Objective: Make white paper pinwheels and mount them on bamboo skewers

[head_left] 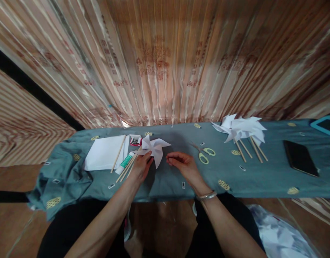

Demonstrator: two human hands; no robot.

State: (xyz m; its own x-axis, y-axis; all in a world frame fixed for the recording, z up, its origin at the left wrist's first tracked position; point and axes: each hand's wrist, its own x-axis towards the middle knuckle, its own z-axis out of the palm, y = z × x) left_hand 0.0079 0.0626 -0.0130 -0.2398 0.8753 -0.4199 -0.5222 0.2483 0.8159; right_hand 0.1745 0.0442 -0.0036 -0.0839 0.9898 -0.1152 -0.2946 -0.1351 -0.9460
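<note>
A white paper pinwheel (157, 146) is in my left hand (142, 165), whose fingers close on its lower left side. To the right of it my right hand (182, 163) hangs over the cloth with thumb and forefinger pinched together. Whatever that pinch holds, if anything, is too small to make out. Just left of the pinwheel sits a small red and white box (135, 141) with little metal pieces inside. A green and white glue stick (124, 163) lies beside several wooden sticks (123, 174) near my left hand. Scissors (204, 156) with pale green handles lie right of my right hand.
A stack of white paper (103, 154) with one stick on it lies at the left. Finished pinwheels (241, 129) on sticks lie at the right, by a dark phone (300, 158) and a blue-framed device (326, 125). A curtain (165, 64) hangs behind the cloth-covered table (250, 184).
</note>
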